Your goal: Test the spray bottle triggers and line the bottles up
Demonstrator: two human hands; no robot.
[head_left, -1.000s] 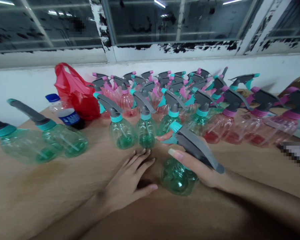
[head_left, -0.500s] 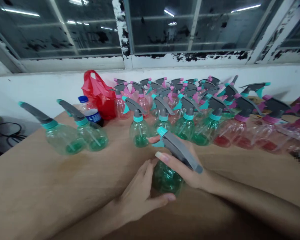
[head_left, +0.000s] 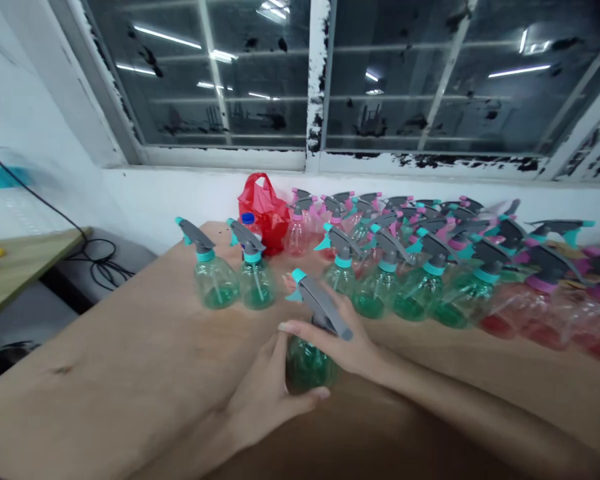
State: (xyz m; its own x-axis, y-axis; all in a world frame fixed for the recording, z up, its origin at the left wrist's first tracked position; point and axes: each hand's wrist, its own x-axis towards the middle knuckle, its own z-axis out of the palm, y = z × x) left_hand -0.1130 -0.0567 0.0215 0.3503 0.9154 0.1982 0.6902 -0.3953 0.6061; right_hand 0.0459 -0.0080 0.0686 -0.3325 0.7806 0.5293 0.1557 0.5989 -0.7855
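Note:
A green spray bottle (head_left: pixel 307 365) with a grey trigger head and teal nozzle is between my hands, low in the middle of the view. My left hand (head_left: pixel 265 393) wraps round the lower left of its body, thumb at the near side. My right hand (head_left: pixel 343 337) grips the neck below the spray head, with the thumb toward the front; its other fingers are partly hidden behind the head. Just beyond stand two green spray bottles (head_left: pixel 259 285) on the left and a row of green spray bottles (head_left: pixel 371 293) on the right.
Several pink spray bottles (head_left: pixel 545 320) fill the right and back of the wooden table (head_left: pixel 130 360). A red plastic bag (head_left: pixel 275 223) and a blue-capped drink bottle (head_left: pixel 249 221) stand by the wall. At left are black cables (head_left: pixel 103 257) and a second table (head_left: pixel 25 267).
The view has swung left, so the table's left side and the second table show more. Both hands still hold the green spray bottle, in much the same grip.

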